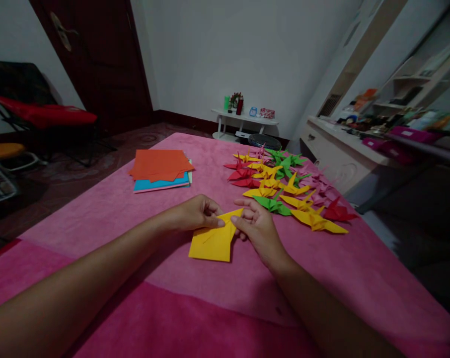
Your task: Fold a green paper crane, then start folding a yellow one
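Observation:
A partly folded sheet of yellow origami paper is held between my two hands above the pink cloth. My left hand pinches its upper left edge, thumb on top and fingers curled beneath. On the other side, my right hand grips the raised upper right corner between thumb and fingers. A crease line shows on the paper's front face, and its lower edge hangs toward me. Just beyond my right hand lies a green paper crane, with a yellow paper crane further right.
Orange paper sheets lie stacked over blue paper at the left. Several folded cranes in red, yellow, green and pink cover the right side of the pink cloth. Beyond are a white side table, a chair with red fabric and a cluttered cabinet.

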The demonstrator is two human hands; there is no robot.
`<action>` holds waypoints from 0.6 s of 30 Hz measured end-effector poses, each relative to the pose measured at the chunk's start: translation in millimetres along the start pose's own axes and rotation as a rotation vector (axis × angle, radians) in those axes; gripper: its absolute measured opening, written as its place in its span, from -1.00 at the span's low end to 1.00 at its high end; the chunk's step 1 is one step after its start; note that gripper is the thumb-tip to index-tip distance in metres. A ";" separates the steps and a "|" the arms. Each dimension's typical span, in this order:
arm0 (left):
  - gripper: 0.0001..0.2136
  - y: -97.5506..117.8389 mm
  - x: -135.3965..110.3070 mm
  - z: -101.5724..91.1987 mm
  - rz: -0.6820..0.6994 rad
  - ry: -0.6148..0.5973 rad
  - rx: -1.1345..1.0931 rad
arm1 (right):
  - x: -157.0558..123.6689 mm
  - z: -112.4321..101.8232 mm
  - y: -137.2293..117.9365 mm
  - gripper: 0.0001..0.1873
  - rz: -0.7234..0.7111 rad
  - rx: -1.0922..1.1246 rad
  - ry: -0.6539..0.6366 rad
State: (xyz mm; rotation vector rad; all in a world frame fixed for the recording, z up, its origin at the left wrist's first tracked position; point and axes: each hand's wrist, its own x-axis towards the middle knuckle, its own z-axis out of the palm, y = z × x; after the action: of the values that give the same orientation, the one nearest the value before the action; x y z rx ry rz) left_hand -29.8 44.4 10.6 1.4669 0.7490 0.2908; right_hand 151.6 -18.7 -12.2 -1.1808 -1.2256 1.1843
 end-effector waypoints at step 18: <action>-0.80 -26.1 17.3 -2.3 0.229 0.230 0.510 | 5.6 -14.8 0.1 -0.83 -0.307 -0.710 0.023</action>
State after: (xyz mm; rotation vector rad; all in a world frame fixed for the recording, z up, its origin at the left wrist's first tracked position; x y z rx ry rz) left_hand -25.1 53.6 -19.1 2.0328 0.8817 0.4725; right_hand 166.5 -13.1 -12.1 -1.4282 -1.8101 0.5044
